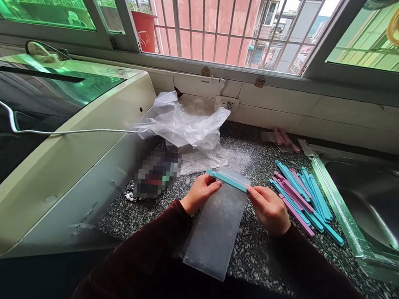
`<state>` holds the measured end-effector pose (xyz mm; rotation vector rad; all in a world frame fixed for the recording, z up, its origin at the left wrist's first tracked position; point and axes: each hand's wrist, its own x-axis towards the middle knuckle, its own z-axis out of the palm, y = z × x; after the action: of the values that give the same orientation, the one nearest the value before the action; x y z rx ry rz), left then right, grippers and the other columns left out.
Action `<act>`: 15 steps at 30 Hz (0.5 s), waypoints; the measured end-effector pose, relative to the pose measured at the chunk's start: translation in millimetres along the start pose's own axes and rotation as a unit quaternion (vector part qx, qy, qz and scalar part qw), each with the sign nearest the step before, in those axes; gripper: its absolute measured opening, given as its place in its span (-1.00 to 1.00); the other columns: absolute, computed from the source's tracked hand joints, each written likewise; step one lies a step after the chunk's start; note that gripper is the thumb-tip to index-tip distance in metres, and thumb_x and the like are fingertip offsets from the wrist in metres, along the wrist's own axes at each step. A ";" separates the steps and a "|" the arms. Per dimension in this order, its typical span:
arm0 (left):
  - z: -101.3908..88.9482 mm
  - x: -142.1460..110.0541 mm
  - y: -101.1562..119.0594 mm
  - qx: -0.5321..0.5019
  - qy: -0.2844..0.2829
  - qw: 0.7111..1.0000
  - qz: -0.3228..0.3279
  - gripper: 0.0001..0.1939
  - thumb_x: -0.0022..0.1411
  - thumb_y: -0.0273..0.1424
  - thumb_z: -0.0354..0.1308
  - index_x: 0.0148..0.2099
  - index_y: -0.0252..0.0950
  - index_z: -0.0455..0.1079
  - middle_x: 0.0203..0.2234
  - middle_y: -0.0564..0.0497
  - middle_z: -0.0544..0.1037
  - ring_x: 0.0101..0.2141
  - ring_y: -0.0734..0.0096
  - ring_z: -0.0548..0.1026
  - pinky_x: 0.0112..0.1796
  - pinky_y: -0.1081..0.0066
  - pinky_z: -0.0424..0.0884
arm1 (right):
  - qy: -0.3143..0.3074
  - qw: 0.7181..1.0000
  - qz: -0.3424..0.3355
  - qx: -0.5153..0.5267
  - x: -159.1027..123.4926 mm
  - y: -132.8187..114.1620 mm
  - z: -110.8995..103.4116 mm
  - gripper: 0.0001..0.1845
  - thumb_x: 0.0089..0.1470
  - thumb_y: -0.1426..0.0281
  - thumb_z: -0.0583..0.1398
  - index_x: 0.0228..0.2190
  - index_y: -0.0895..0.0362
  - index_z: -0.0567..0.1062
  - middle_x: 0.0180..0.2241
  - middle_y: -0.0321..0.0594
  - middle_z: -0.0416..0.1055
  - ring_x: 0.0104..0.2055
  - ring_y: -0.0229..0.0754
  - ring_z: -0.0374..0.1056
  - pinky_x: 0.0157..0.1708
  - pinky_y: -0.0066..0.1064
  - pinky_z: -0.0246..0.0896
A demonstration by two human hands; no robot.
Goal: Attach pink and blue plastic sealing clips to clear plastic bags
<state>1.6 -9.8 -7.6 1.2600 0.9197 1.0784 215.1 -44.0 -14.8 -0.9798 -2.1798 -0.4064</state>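
Observation:
A blue bag clip (pixel 231 180) lies across the upper part of a translucent plastic bag (pixel 215 234), with a short strip of the bag showing beyond it. My left hand (pixel 200 194) pinches the clip's left end between thumb and fingers. At its right end, my right hand (pixel 269 209) grips the clip the same way. The bag hangs down toward me, its lower corner near the counter's front edge. Whether the clip is fully fastened I cannot tell. Right of my right hand lies a loose pile of blue and pink bag clips (pixel 298 195).
Crumpled clear plastic bags (pixel 191 125) lie at the back left, by a blurred dark object (pixel 157 173). A large cream machine (pixel 90 154) with a white cable stands left. A steel sink (pixel 373 202) is at right. Pink clips (pixel 284 138) lie by the wall, below a barred window.

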 end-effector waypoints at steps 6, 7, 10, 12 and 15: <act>-4.4 0.4 0.4 0.037 0.007 0.998 0.042 -0.59 -0.04 -0.05 0.13 -0.48 -0.34 0.27 -0.62 0.12 0.27 -0.52 0.53 0.19 -0.45 0.48 0.14 | -0.018 0.999 -0.008 -0.039 0.1 0.0 -2.0 -0.63 0.09 0.57 0.05 -0.07 0.15 0.42 -0.38 -0.09 0.44 -0.35 -0.18 0.35 -0.39 -0.37 0.35; -4.6 0.5 0.6 0.047 0.016 0.998 0.043 -0.59 -0.03 -0.04 0.12 -0.50 -0.34 0.25 -0.65 0.14 0.22 -0.55 0.55 0.15 -0.48 0.49 0.11 | -0.020 0.999 -0.010 -0.042 0.0 0.1 -2.5 -0.63 0.09 0.57 0.05 -0.07 0.16 0.42 -0.37 -0.08 0.44 -0.35 -0.17 0.35 -0.38 -0.37 0.35; -4.4 1.0 1.6 0.068 0.047 0.995 0.048 -0.58 0.00 -0.04 0.09 -0.55 -0.32 0.21 -0.70 0.17 0.15 -0.59 0.57 0.11 -0.51 0.49 0.08 | -0.021 0.998 -0.019 -0.049 -0.3 0.1 -3.1 -0.63 0.07 0.59 0.05 -0.08 0.18 0.43 -0.38 -0.06 0.44 -0.35 -0.16 0.35 -0.39 -0.36 0.34; -4.3 1.3 2.4 0.070 0.055 0.995 0.049 -0.59 0.00 -0.05 0.10 -0.57 -0.31 0.20 -0.71 0.17 0.15 -0.59 0.57 0.12 -0.52 0.49 0.08 | -0.018 0.999 -0.019 -0.045 -0.8 -0.2 -2.2 -0.64 0.07 0.58 0.06 -0.08 0.17 0.43 -0.38 -0.07 0.44 -0.35 -0.16 0.35 -0.39 -0.36 0.34; -5.0 1.5 2.7 0.055 0.055 0.996 0.047 -0.61 -0.02 -0.08 0.11 -0.56 -0.31 0.21 -0.71 0.16 0.16 -0.60 0.57 0.12 -0.53 0.49 0.07 | -0.003 1.000 0.011 0.001 -2.1 -0.4 0.4 -0.65 0.08 0.53 0.09 -0.08 0.13 0.41 -0.35 -0.09 0.43 -0.32 -0.15 0.36 -0.34 -0.33 0.36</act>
<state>-3.1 -7.1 -5.4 1.3571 1.0234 1.1944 215.6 -45.2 -16.6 -1.0047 -2.1728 -0.3898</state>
